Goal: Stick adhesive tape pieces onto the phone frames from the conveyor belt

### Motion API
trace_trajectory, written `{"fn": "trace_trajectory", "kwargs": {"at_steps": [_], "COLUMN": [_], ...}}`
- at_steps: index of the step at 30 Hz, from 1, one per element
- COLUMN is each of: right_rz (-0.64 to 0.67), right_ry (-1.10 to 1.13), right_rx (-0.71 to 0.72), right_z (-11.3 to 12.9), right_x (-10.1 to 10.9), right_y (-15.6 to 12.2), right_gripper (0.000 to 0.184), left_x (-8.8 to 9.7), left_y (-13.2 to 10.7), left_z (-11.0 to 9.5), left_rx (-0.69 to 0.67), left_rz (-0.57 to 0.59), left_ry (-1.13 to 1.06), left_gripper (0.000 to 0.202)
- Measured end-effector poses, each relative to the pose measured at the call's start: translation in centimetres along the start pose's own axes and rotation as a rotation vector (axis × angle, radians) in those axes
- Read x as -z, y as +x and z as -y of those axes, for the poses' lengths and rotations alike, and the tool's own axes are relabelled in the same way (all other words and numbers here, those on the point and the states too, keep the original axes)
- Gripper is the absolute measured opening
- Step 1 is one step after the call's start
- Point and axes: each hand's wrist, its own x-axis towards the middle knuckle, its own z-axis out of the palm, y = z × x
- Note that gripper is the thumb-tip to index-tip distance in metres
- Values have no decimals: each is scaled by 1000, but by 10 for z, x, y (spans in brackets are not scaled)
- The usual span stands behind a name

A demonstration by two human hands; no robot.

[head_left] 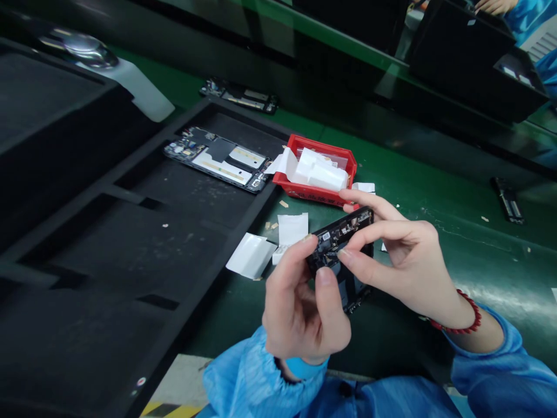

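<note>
A black opened phone chassis (344, 232), its circuit board showing, is tilted up between my hands. My left hand (304, 307) grips it by the near left end, thumb on the board side. Thumb and index finger of my right hand (400, 255) pinch together over the board; anything small between them is hidden. The other right fingers reach behind the chassis's far edge. Just beyond my hands sits a red bin (322, 194) holding crumpled white backing paper (322, 173). White paper pieces (250, 255) lie left of the chassis, with several tiny tan scraps around them.
A black foam tray (209, 232) covers the left side, with another opened phone (221, 158) in it. A third opened phone (239, 96) lies behind the tray. On the green bench (461, 232), a small dark part (508, 200) lies right. Another person's hand (496, 6) shows at top right.
</note>
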Motion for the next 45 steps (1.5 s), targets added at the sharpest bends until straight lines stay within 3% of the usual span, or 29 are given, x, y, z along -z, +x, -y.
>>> {"fn": "trace_trajectory", "kwargs": {"at_steps": [8, 18, 28, 39, 42, 45], "right_rz": [-4, -54, -108, -190, -207, -220], "right_ry": [41, 13, -60, -22, -23, -17], "right_rx": [-27, 45, 72, 118, 122, 126], "right_z": [-7, -2, -6, -4, -4, -5], "right_x": [4, 0, -2, -15, -17, -18], "right_y": [-5, 0, -10, -12, -13, -13], "right_gripper": [6, 10, 9, 11, 12, 13], "left_x": [2, 1, -4, -9, -10, -6], "left_y": [0, 0, -1, 5, 5, 5], "left_z": [0, -1, -5, -15, -15, -11], "left_rx": [15, 32, 169, 196, 221, 159], "left_rz": [24, 31, -83, -186, -181, -157], "left_ry": [-32, -52, -61, 55, 50, 19], "left_gripper": [31, 29, 25, 26, 25, 25]}}
